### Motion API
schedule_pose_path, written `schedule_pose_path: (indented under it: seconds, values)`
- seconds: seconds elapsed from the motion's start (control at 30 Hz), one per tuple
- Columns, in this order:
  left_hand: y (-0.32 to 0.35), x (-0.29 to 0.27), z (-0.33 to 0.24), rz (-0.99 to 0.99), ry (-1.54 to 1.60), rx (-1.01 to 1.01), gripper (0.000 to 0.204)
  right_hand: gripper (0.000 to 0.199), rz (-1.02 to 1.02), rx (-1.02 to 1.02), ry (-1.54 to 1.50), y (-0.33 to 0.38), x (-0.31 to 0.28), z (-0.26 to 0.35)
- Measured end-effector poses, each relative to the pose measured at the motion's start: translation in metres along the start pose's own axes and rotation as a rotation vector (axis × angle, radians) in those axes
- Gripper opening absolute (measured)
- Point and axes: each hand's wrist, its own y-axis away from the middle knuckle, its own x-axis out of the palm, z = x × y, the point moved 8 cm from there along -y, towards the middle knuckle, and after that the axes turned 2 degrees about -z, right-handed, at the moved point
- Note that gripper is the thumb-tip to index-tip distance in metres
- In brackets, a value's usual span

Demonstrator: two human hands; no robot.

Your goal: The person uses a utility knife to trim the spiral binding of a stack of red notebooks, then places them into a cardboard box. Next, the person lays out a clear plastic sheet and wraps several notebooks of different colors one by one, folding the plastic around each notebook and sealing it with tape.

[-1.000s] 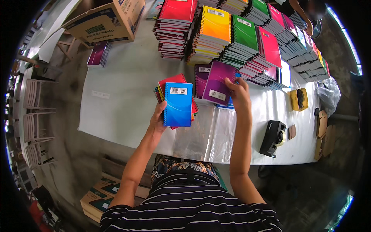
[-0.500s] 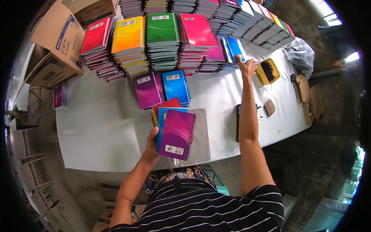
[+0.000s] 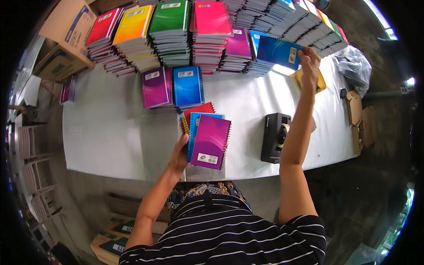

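Observation:
My left hand (image 3: 180,152) grips a small fanned bunch of spiral notebooks by its left side. A purple notebook (image 3: 211,141) lies on top, with a blue one (image 3: 192,132) and a red one (image 3: 202,108) showing behind it, plus a yellow edge. At the far right, my right hand (image 3: 310,62) is closed on the right end of a blue spiral notebook (image 3: 276,52), which is tilted above the blue stack. Just in front of the held bunch, a purple pile (image 3: 155,88) and a blue pile (image 3: 187,87) of notebooks lie side by side.
Tall notebook stacks in red (image 3: 104,26), yellow (image 3: 132,24), green (image 3: 170,17) and pink (image 3: 212,20) line the far side. A black tape dispenser (image 3: 270,137) and a yellow container (image 3: 321,84) stand at right. An open cardboard box (image 3: 62,62) is far left.
My right hand has lifted a blue notebook from the blue stack and moved right with it. The left hand still holds its bunch. The view has shifted, showing the tape dispenser more fully.

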Motion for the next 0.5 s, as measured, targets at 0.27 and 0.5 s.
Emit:
schedule_pose_path:
  seconds: [0.27,0.5]
  values:
    - [0.002,-0.038,0.031,-0.104,0.185,-0.031,0.086,0.03,1.148,-0.476,-0.02,0.252,0.137,0.154]
    - [0.056,0.025,-0.028,-0.007,-0.3,0.156,0.093,0.089,0.907,0.686,-0.585,0.373,0.082,0.042]
